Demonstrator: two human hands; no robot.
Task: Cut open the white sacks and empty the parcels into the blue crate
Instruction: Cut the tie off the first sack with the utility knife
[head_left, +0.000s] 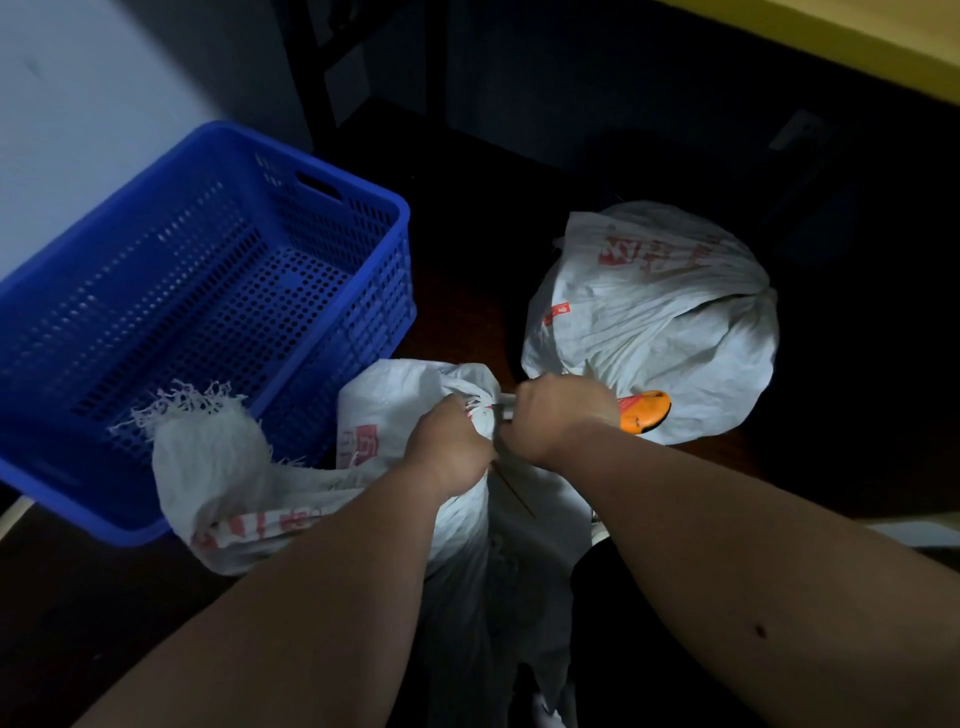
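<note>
Pale wall (93, 88), yellow wooden edge (831, 47), dark floor (78, 597)

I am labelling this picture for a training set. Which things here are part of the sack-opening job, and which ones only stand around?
Part of the job:
- near sack, neck held by the left hand
- orange-handled cutter in the right hand
- far sack, still tied
- blue crate, no parcels in it

Only standing around:
- yellow edge, upper right
- pale wall behind the crate

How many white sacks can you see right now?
2. The near sack is gripped at its tied neck by both hands, beside the blue crate. The far sack sits behind the hands. Others may be hidden.
</note>
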